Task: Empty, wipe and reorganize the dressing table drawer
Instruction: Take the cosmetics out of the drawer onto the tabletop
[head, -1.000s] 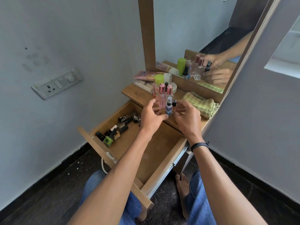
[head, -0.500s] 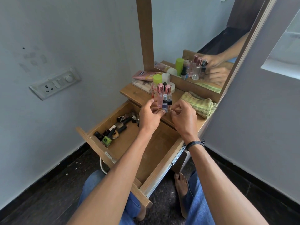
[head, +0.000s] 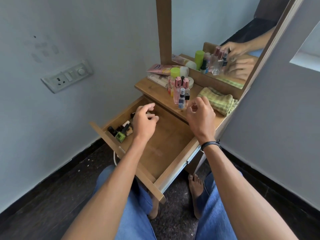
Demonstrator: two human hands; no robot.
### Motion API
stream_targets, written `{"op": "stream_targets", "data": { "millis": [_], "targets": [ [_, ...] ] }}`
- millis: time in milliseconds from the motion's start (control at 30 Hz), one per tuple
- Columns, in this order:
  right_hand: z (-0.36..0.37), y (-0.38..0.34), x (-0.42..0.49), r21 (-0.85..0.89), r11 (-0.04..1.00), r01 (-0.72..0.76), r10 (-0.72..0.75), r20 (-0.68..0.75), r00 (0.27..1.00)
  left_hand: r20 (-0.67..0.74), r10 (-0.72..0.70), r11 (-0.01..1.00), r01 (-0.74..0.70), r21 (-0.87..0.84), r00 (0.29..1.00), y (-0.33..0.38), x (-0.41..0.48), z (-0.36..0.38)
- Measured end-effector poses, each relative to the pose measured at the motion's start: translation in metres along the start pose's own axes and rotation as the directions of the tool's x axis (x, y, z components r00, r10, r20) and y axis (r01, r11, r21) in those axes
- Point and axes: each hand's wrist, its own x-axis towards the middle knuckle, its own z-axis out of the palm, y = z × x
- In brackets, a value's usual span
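The wooden drawer (head: 166,149) is pulled out, with bare wood across its middle and right. Several nail polish bottles (head: 121,132) lie in its left corner, a green one nearest. My left hand (head: 144,121) hovers over the drawer's back left, fingers loosely curled and holding nothing. My right hand (head: 200,116) hangs over the tabletop edge beside a small blue spray bottle (head: 181,99), fingers apart and empty. Pink perfume bottles (head: 178,89) stand behind it on the tabletop (head: 155,90).
A folded green cloth (head: 220,101) lies on the tabletop's right. Tubes, a green-capped bottle (head: 174,75) and a white jar crowd the back by the mirror (head: 216,37). A switch panel (head: 67,76) sits on the left wall. My knees and bare foot are below the drawer.
Both hands have let go of the small bottles on the tabletop. My left hand has dropped down and left over the drawer; my right hand has drawn back slightly.
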Motion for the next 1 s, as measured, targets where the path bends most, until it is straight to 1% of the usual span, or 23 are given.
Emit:
{"op": "stream_targets", "data": {
  "millis": [67, 133, 167, 233, 267, 333, 400, 433, 500, 567, 600, 667, 700, 767, 833, 900, 933, 1000],
  "targets": [
    [0.0, 0.001, -0.002, 0.014, 0.999, 0.045, -0.044, -0.052, 0.998, -0.007, -0.016, 0.981, 0.017, 0.194, 1.0, -0.021, -0.005, -0.026],
    [0.001, 0.003, -0.001, 0.026, 0.998, 0.066, -0.063, -0.085, 0.994, -0.045, -0.006, 0.898, 0.026, 0.439, 0.999, -0.04, -0.006, -0.051],
    [0.001, 0.003, -0.002, 0.034, 0.997, 0.068, -0.064, -0.096, 0.993, -0.069, -0.003, 0.856, 0.038, 0.515, 0.998, -0.048, -0.006, -0.063],
    [0.003, 0.001, -0.004, 0.051, 0.996, 0.07, -0.062, -0.13, 0.99, -0.094, -0.017, 0.806, 0.069, 0.587, 0.995, -0.06, -0.001, -0.081],
    [0.004, -0.001, -0.007, 0.056, 0.995, 0.078, -0.069, -0.146, 0.987, -0.086, -0.025, 0.786, 0.073, 0.614, 0.996, -0.065, 0.002, -0.086],
    [0.01, -0.011, -0.018, 0.055, 0.989, 0.137, -0.127, -0.159, 0.979, -0.044, -0.034, 0.744, 0.055, 0.666, 0.998, -0.071, 0.006, -0.09],
    [0.021, -0.026, -0.032, 0.059, 0.975, 0.214, -0.206, -0.112, 0.972, 0.018, -0.038, 0.695, 0.013, 0.719, 0.999, -0.073, 0.006, -0.087],
    [0.029, -0.033, -0.039, 0.063, 0.97, 0.235, -0.232, -0.055, 0.971, 0.045, -0.035, 0.663, -0.01, 0.749, 0.998, -0.074, 0.006, -0.085],
    [0.048, -0.046, -0.051, 0.064, 0.97, 0.232, -0.238, 0.11, 0.965, 0.094, -0.021, 0.578, -0.065, 0.814, 0.995, -0.075, 0.006, -0.083],
    [0.071, -0.052, -0.056, 0.055, 0.982, 0.179, -0.187, 0.284, 0.94, 0.136, 0.0, 0.495, -0.118, 0.861, 0.991, -0.076, 0.007, -0.083],
    [0.081, -0.054, -0.058, 0.033, 0.99, 0.137, -0.139, 0.368, 0.919, 0.151, 0.002, 0.468, -0.135, 0.873, 0.989, -0.076, 0.007, -0.083],
    [0.101, -0.057, -0.06, -0.006, 0.999, 0.05, -0.04, 0.511, 0.859, 0.168, -0.014, 0.429, -0.146, 0.891, 0.986, -0.075, 0.01, -0.083],
    [0.109, -0.059, -0.06, -0.013, 1.0, 0.001, 0.007, 0.557, 0.831, 0.172, -0.037, 0.417, -0.141, 0.898, 0.984, -0.075, 0.011, -0.083],
    [0.123, -0.06, -0.059, -0.017, 0.991, -0.13, 0.112, 0.616, 0.78, 0.18, -0.076, 0.398, -0.136, 0.907, 0.981, -0.073, 0.015, -0.082],
    [0.138, -0.06, -0.057, 0.001, 0.958, -0.288, 0.213, 0.671, 0.711, 0.186, -0.096, 0.379, -0.137, 0.915, 0.978, -0.073, 0.017, -0.082],
    [0.149, -0.065, -0.055, 0.05, 0.881, -0.47, 0.293, 0.722, 0.626, 0.187, -0.107, 0.369, -0.136, 0.92, 0.976, -0.076, 0.017, -0.081],
    [0.154, -0.068, -0.054, 0.073, 0.836, -0.544, 0.325, 0.733, 0.597, 0.188, -0.108, 0.365, -0.137, 0.921, 0.976, -0.078, 0.017, -0.081],
    [0.167, -0.071, -0.054, 0.113, 0.774, -0.623, 0.36, 0.731, 0.58, 0.185, -0.1, 0.367, -0.137, 0.92, 0.978, -0.082, 0.017, -0.08]
  ]
}}
